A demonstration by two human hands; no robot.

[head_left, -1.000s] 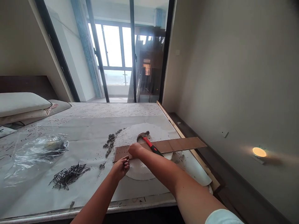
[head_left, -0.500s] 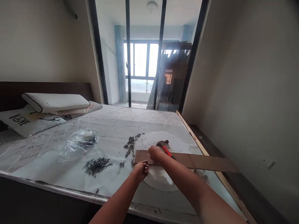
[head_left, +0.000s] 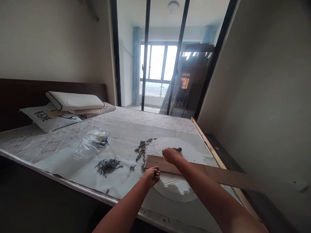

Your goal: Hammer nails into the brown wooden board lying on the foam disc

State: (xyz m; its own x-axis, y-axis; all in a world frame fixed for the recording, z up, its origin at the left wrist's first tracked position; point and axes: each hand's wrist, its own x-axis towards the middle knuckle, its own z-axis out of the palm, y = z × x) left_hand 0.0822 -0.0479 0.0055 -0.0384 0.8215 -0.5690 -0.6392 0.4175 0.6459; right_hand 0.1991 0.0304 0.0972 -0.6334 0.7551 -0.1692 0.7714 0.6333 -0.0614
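Note:
A brown wooden board lies over a white round foam sheet, with rows of small holes or dots at its left end. My right hand pinches a thin nail, pointing down at the board among the dots. Beside the board's near left edge, my left hand is closed, with dark bits that look like nails between its fingers. A hammer rests behind my right hand; only its head shows, and the red handle is hidden. A loose pile of nails lies to the left.
Grey crumbly lumps trail along the foam's left side. A clear plastic bag lies further left on the sheet-covered bed. Pillows rest by the dark headboard. A wooden rail runs along the bed's right side.
My right hand has shifted slightly on the board, and the nail in its fingers now shows. The hammer's handle is now covered by my arm. The view has turned left.

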